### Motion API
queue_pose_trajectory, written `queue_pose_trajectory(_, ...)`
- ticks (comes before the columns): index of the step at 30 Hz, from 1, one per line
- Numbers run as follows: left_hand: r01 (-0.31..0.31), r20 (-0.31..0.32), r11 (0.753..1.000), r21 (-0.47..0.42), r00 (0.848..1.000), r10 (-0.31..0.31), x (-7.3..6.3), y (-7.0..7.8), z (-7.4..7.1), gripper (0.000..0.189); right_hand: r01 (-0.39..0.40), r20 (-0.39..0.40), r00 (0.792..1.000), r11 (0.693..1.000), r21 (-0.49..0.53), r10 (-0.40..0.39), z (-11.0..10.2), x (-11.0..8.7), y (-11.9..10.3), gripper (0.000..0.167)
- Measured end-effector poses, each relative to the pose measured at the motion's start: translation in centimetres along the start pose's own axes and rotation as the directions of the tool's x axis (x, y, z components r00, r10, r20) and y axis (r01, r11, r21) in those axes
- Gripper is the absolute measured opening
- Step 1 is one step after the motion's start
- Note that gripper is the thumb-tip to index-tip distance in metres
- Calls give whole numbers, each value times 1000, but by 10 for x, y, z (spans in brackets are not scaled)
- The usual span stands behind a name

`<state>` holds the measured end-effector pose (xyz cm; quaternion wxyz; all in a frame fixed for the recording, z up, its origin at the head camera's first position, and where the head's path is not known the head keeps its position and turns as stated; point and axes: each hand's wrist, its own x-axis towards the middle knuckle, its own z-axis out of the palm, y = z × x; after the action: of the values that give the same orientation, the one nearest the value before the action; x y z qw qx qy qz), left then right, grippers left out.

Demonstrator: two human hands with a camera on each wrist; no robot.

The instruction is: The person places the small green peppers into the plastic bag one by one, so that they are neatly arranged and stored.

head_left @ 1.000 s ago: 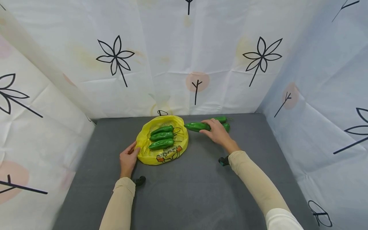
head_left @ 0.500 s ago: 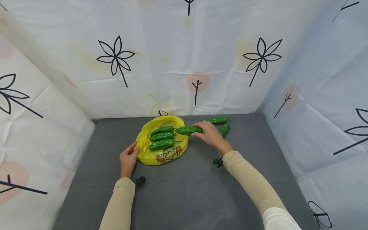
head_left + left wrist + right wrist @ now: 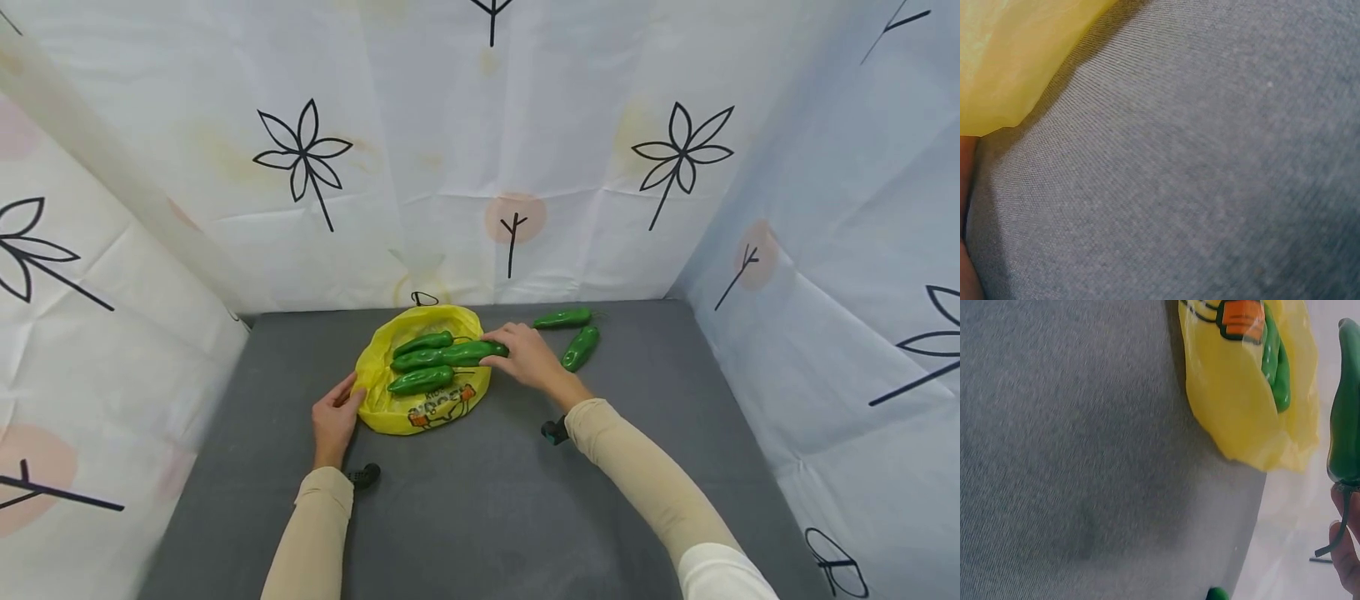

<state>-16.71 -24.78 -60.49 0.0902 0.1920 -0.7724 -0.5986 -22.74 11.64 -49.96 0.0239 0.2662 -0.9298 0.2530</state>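
Observation:
A yellow plastic bag [image 3: 382, 412] with a printed design lies spread with its mouth up, and three long green peppers [image 3: 422, 382] rest side by side in it. My left hand [image 3: 334, 418] pinches the bag's left rim between thumb and fingers; only a sliver of that hand shows in the left wrist view. With my right hand [image 3: 525, 354] I hold another green pepper [image 3: 467, 353] by its stem end, tip pointing left, over the bag's right side. In the right wrist view this pepper [image 3: 1345, 412] stands apart from the bag, its thin stem hanging beside my fingertips [image 3: 1342, 547].
Two more green peppers lie on the grey table behind and beside my right hand: one pepper [image 3: 562, 318] near the back edge, one pepper [image 3: 581, 348] slanting in front of it. White patterned cloth [image 3: 450, 167] hangs round the back and sides.
My right hand has carried its pepper leftward, from beside the bag to over it, uncovering the two peppers on the table. My left hand has stayed at the rim.

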Motion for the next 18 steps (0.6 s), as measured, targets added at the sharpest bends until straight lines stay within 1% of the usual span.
queue_pose_trajectory(5,16,10,999,30,1000,-16,1,0,-2,49,-11,30,999,1000,-20,12,3,4,-11,48)
queue_pose_trajectory(7,20,13,999,36,1000,-20,2,-1,-2,50,-8,38,999,1000,-14,9,5,6,-16,48)
queue_pose_trajectory(12,12,10,1000,16,1000,-12,3,0,-2,50,2,64,998,1000,10,-3,9,13,-26,47)
queue_pose_trajectory(18,7,15,1000,1,1000,-7,2,1,-2,49,14,105,994,1000,-1,-13,16,18,-34,47)
